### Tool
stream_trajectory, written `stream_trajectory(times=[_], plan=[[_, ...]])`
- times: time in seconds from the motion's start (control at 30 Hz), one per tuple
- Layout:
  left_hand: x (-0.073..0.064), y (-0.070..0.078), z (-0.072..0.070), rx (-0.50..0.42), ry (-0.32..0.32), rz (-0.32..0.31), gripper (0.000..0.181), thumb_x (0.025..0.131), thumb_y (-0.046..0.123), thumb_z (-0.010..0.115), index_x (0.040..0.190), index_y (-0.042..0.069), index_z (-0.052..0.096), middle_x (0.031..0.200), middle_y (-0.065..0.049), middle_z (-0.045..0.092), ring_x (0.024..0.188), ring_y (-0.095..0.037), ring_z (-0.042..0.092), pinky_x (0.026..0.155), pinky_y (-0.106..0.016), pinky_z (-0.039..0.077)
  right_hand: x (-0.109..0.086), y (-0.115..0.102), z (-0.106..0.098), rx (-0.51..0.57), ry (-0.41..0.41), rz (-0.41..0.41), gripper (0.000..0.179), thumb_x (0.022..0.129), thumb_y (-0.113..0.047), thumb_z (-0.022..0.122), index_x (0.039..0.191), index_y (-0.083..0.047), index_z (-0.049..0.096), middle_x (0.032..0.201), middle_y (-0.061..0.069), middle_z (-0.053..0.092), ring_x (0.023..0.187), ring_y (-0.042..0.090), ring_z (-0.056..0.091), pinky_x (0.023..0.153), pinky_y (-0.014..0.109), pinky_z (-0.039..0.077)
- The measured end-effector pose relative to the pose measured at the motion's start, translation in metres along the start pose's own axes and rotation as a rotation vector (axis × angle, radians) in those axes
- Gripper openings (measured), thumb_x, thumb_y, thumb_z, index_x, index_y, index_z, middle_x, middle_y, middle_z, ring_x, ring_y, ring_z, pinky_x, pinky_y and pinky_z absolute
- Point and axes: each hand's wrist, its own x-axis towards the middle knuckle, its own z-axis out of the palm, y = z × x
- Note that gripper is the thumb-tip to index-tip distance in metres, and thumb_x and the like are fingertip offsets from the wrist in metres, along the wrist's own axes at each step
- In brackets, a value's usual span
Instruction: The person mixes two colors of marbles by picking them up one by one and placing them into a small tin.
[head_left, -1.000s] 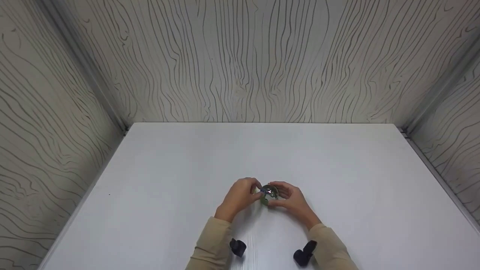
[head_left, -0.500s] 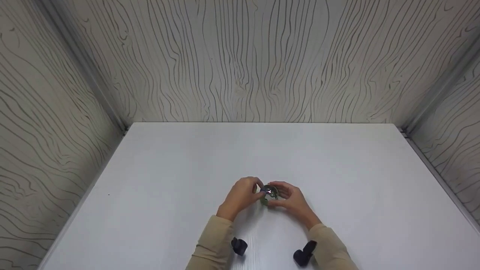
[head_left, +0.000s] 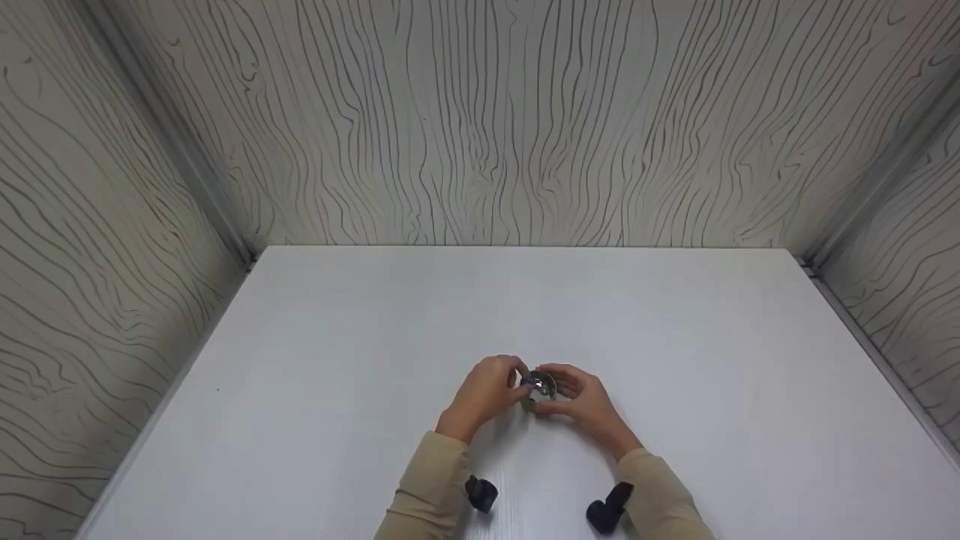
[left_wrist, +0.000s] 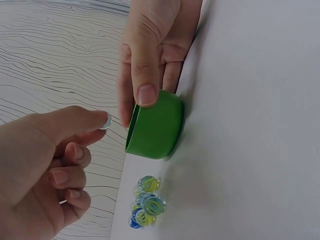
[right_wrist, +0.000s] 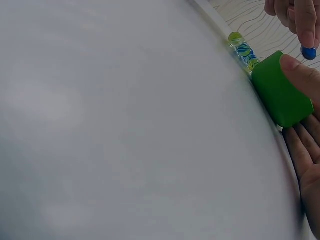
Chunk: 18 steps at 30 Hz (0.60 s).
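A small green cup point(left_wrist: 156, 127) stands on the white table, and my right hand point(head_left: 581, 401) holds it with the thumb on one side and fingers on the other. Between thumb and forefinger, my left hand point(head_left: 486, 394) pinches a glass marble point(left_wrist: 106, 121), which shows blue in the right wrist view. That marble is at the cup's rim, apart from it in the left wrist view. Several loose blue and yellow-green glass marbles point(left_wrist: 147, 202) lie clustered on the table beside the cup. In the head view the left hand covers them.
The white table point(head_left: 337, 337) reaches back to a wood-grain patterned wall point(head_left: 480, 135), with similar walls at both sides. Dark wrist-worn devices point(head_left: 481, 495) stick out from both beige sleeves point(head_left: 424, 484).
My left hand has shifted slightly to the right, bringing the pinched marble nearer to the cup's opening. The right hand and the cup have stayed in place.
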Motion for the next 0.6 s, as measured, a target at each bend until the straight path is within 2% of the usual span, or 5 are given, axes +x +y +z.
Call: stream_trajectory(times=[0.1, 0.17, 0.33, 0.6], plan=[[0.0010, 0.0002, 0.0003, 0.006, 0.003, 0.008, 0.015, 0.087, 0.019, 0.070, 0.097, 0.008, 0.070, 0.072, 0.005, 0.049, 0.064, -0.004, 0.039, 0.058, -0.017, 0.033, 0.0001, -0.0003, -0.0010, 0.014, -0.002, 0.007, 0.065, 0.074, -0.017, 0.082, 0.131, -0.002, 0.054, 0.136, 0.020, 0.057, 0.116, -0.006, 0.058, 0.101, 0.018, 0.046], [0.0015, 0.0003, 0.0004, 0.013, 0.005, 0.012, 0.015, 0.086, 0.019, 0.071, 0.097, 0.008, 0.070, 0.072, 0.005, 0.051, 0.064, -0.004, 0.039, 0.058, -0.017, 0.033, 0.0001, -0.0007, -0.0015, 0.021, -0.001, 0.007, 0.065, 0.074, -0.017, 0.082, 0.131, -0.002, 0.054, 0.136, 0.020, 0.057, 0.117, -0.003, 0.059, 0.102, 0.021, 0.046], [0.0022, 0.0003, 0.0007, 0.022, 0.008, 0.021, 0.015, 0.086, 0.018, 0.071, 0.096, 0.008, 0.070, 0.073, 0.003, 0.053, 0.065, -0.004, 0.040, 0.059, -0.017, 0.034, -0.0003, -0.0008, -0.0019, 0.010, 0.000, -0.008, 0.064, 0.074, -0.016, 0.082, 0.131, -0.002, 0.055, 0.135, 0.021, 0.057, 0.125, 0.017, 0.058, 0.104, 0.028, 0.046], [0.0030, 0.0006, 0.0033, 0.039, 0.011, 0.024, 0.014, 0.086, 0.018, 0.071, 0.096, 0.008, 0.070, 0.075, 0.001, 0.058, 0.066, -0.004, 0.041, 0.060, -0.017, 0.035, -0.0004, 0.0005, -0.0014, -0.003, 0.005, -0.005, 0.063, 0.075, -0.015, 0.081, 0.130, -0.002, 0.055, 0.135, 0.020, 0.057, 0.125, 0.021, 0.058, 0.103, 0.025, 0.047]])
